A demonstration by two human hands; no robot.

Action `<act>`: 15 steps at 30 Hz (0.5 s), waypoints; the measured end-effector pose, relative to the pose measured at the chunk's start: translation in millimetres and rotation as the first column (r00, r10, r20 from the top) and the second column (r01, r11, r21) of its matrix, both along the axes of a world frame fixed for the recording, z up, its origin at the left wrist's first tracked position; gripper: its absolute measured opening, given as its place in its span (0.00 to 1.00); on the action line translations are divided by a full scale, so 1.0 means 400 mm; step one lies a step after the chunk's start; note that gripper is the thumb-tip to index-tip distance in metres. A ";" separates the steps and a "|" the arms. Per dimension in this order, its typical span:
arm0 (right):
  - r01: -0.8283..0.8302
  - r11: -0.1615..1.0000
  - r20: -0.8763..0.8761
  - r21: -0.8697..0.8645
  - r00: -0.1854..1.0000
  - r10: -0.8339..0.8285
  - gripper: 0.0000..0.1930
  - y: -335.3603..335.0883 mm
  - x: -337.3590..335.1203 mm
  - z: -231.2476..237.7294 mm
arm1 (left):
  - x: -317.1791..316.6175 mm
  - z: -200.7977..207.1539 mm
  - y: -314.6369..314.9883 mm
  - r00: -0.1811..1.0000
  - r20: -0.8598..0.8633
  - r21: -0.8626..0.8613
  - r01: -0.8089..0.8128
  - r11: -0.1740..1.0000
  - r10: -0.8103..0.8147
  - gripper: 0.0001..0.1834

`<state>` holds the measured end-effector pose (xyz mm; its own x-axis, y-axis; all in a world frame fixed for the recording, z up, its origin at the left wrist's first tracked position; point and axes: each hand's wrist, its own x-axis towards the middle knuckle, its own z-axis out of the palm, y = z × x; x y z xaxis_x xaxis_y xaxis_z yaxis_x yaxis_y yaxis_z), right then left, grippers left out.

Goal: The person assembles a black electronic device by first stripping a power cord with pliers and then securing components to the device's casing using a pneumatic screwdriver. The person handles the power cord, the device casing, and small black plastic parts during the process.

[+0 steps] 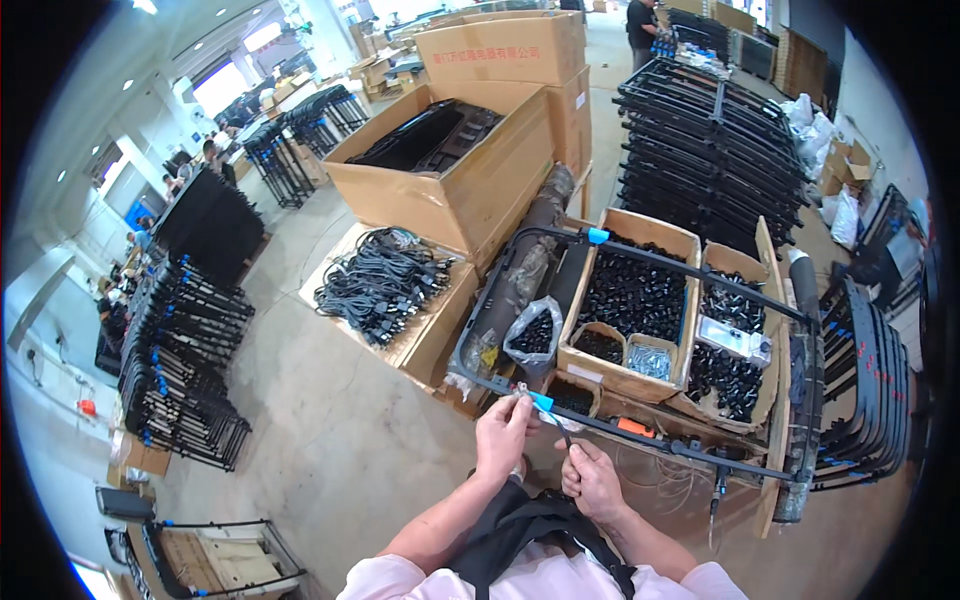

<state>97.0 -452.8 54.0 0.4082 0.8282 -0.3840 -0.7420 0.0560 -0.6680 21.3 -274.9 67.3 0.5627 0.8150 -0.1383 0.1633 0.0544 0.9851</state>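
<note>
black tubular frame (600,427) lies over an open carton (625,385) of small black parts (635,290), its near rail just before the person. the left hand (505,432) has its fingertips pinched together at that rail, beside blue tape (541,401); on what exactly, i cannot tell. the right hand (592,483) is closed around a thin dark cord (565,433). too hard a pull could shift the frame or peel the tape.

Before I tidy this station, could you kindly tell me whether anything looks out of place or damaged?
A silvery box lies askew on loose black parts in the right-hand carton; left of the cartons, the thick dark tube looks patchy and ragged, perhaps worn.
</note>
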 end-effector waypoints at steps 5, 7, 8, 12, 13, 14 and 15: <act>-0.160 0.977 0.148 -0.140 0.972 0.181 0.15 0.050 -0.027 -0.095 | -0.120 -0.016 0.008 0.921 -0.318 0.661 0.043 0.749 0.227 0.10; -0.210 0.957 0.161 -0.198 0.957 0.243 0.15 0.072 -0.042 -0.113 | -0.150 -0.047 0.014 0.908 -0.339 0.682 0.057 0.729 0.246 0.11; -0.232 0.946 0.165 -0.225 0.948 0.272 0.15 0.085 -0.048 -0.119 | -0.151 -0.060 0.023 0.929 -0.308 0.605 0.026 0.796 0.204 0.11; -0.355 0.930 0.049 -0.094 0.931 0.361 0.16 0.117 -0.043 -0.146 | -0.168 -0.166 0.072 0.985 0.016 -0.089 -0.169 0.982 0.171 0.14; -0.399 0.902 0.213 -0.167 0.878 0.428 0.16 0.131 -0.047 -0.141 | -0.180 -0.177 0.092 0.978 0.082 -0.326 -0.157 0.932 0.193 0.15; -0.346 0.928 0.242 -0.136 0.897 0.370 0.15 0.144 -0.054 -0.157 | -0.198 -0.186 0.118 0.963 0.131 -0.531 -0.131 0.837 0.234 0.16; -0.293 0.951 0.268 -0.103 0.912 0.310 0.15 0.156 -0.061 -0.188 | -0.187 -0.235 0.137 0.964 0.160 -0.715 -0.034 0.698 0.211 0.15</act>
<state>72.6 -390.4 -21.1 0.2399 0.9077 -0.3442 -0.5017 -0.1876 -0.8444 -53.6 -220.2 -26.8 0.5512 0.5932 -0.5868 -0.1027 0.7461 0.6578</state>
